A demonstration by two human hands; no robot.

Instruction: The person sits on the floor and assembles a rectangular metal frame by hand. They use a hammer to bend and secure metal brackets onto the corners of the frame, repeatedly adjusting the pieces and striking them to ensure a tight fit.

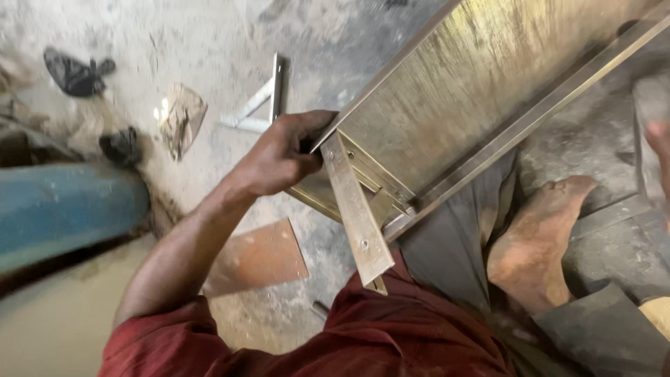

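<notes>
Dusty concrete floor, scraps about. Left hand (279,157) wraps the near-left corner of the metal frame (453,105), fingers curled tight on its edge. Flat metal strip (357,209) hangs off that corner toward the near side. Right hand (659,139) barely in view at far right; grip unreadable. Bare foot (537,237) rests beneath. Judgement: keep the corner steadied, fingers off sharp edges.
</notes>
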